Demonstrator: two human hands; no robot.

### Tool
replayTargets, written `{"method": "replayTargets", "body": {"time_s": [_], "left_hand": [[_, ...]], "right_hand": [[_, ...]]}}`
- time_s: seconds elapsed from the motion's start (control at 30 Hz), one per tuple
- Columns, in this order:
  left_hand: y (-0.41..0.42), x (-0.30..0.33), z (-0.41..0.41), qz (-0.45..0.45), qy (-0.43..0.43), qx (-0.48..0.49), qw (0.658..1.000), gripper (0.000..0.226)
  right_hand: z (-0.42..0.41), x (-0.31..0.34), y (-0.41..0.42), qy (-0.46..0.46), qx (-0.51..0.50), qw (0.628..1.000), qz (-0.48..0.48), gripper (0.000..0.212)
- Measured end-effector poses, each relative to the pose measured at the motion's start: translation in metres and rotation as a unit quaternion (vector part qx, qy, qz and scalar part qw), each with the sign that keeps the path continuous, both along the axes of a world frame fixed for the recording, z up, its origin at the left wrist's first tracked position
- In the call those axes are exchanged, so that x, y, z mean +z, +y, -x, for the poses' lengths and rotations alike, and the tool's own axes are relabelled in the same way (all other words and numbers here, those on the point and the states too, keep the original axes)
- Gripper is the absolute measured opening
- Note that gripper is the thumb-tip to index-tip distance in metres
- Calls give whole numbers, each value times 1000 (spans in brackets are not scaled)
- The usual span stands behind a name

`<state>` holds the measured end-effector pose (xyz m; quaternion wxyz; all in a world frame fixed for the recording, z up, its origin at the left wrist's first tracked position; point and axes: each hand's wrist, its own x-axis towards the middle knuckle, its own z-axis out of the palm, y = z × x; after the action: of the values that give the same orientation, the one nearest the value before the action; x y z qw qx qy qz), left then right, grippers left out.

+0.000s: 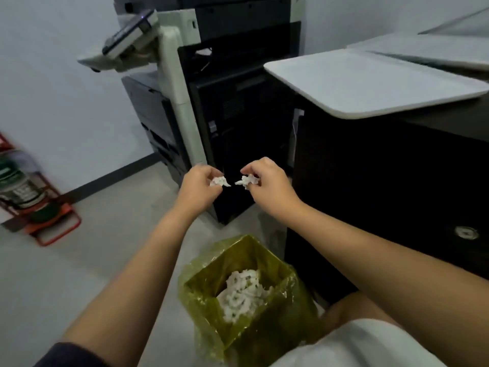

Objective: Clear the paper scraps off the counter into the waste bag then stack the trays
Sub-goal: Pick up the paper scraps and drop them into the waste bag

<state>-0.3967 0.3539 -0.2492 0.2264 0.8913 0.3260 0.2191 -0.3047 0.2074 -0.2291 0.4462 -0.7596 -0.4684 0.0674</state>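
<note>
We note left hand (pixel 199 184) pinching paper scrap (pixel 219 181), right hand (pixel 267 181) pinching second scrap (pixel 246 180), both above waste bag (pixel 211 308) holding scraps.

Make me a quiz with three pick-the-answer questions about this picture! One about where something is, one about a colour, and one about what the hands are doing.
1. Where is the white tray?
A. on the dark counter
B. on the floor
C. inside the bag

2. What colour is the waste bag?
A. blue
B. yellow-green
C. red

3. What are the hands doing?
A. resting open
B. each pinching paper scraps
C. lifting the tray

Answers:
1 A, the tray lies on the counter at right.
2 B, its plastic is yellow-green.
3 B, the left hand and the right hand each pinch white paper scraps above the bag.
</note>
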Motion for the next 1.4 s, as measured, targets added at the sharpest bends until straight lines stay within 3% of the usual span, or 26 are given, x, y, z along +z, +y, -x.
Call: {"method": "replayTargets", "body": {"time_s": [0.17,0.3,0.4,0.57,0.73,1.0,1.23,1.4], "left_hand": [[2,-92,26,123,121,15,985,33],[0,-133,41,190,131,12,973,41],[4,-146,46,192,127,16,973,37],[10,-137,38,163,55,35,985,28],[0,-81,19,80,-71,41,993,30],[-54,45,-18,-39,-278,-23,960,24],[-150,133,-91,-55,-356,-161,919,24],[-233,160,-160,-7,-325,-249,912,25]], "right_hand": [[8,-81,13,93,-21,980,174,25],[13,-111,17,112,50,939,322,44],[10,-115,20,119,67,925,355,60],[-1,-107,26,100,63,937,328,57],[-7,-58,21,59,59,971,223,39],[-22,56,-42,-27,36,997,59,29],[-75,153,-168,-121,-96,988,-17,24],[-130,178,-272,-112,-229,967,-27,23]]}}
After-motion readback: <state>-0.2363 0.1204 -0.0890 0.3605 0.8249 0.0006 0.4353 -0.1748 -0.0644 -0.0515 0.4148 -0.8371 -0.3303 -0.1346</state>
